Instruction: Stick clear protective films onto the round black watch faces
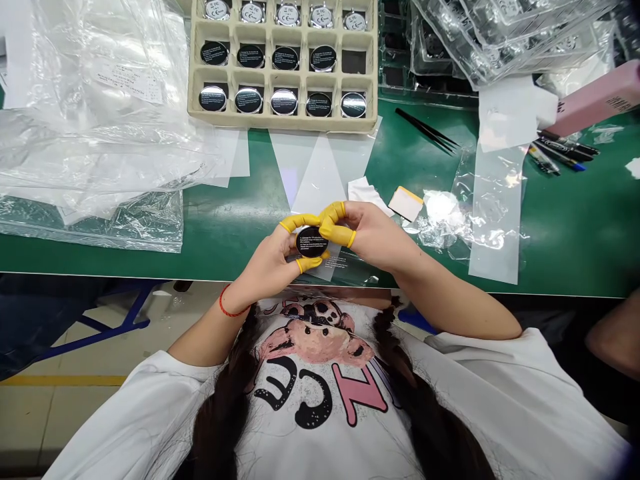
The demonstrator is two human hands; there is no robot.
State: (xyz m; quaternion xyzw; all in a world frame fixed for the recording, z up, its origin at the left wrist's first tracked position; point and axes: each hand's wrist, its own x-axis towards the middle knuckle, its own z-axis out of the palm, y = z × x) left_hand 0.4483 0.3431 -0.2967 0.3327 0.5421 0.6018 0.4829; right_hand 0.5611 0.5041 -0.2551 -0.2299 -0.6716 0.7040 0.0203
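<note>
My left hand [267, 263] and my right hand [373, 233] meet above the green mat's front edge, with yellow finger cots on several fingertips. Between them, pinched by its rim, is a round black-faced disc [311, 241], perhaps a smartwatch body, with small white printed text on its face. Fingers hide parts of its rim, and its underside is out of sight. Beneath my hands lies a translucent film sheet [320, 180]. Farther off, a beige compartment tray [283, 123] holds several similar round discs, some face up and others showing a silver back.
On the green mat [235, 230] lie crumpled plastic bags [90, 133], black tweezers [427, 130], a small yellow-edged pad [406, 203], several pens [563, 153] and a pink box [595, 100]. A co-worker's arm [615, 337] shows at the right edge.
</note>
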